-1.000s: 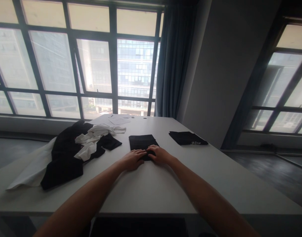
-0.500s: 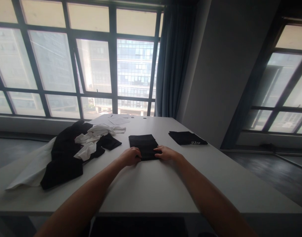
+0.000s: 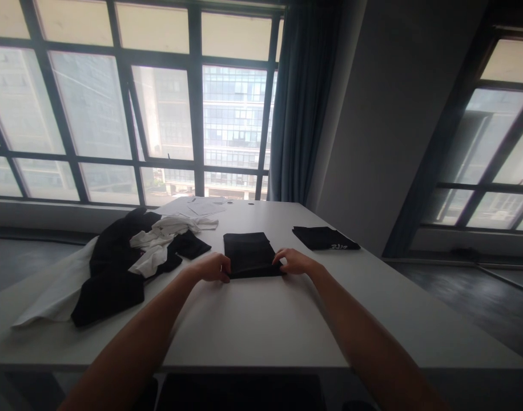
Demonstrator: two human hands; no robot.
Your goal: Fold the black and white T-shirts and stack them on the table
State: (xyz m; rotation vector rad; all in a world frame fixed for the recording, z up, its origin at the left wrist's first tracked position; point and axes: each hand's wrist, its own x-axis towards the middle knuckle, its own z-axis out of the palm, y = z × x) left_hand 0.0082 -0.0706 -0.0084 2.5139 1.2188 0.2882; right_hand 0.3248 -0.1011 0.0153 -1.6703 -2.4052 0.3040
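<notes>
Left hand [image 3: 210,266] and right hand [image 3: 294,262] pinch the folded cloth [image 3: 248,254] at its near corners, where uneven pulling could skew it.

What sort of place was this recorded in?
Probably an office-type room: a white table with two round holes in its top, large gridded windows, and a glass-fronted building outside.

The folded cloth [image 3: 248,254] is solid black. The neighbouring folded garment [image 3: 319,236] is black too, with white print [image 3: 339,246] along its near edge. The heap [image 3: 113,251] mixes plain black and white fabric. The bench [image 3: 253,325] and papers [image 3: 202,209] are white, the curtain [image 3: 294,114] dull blue.
</notes>
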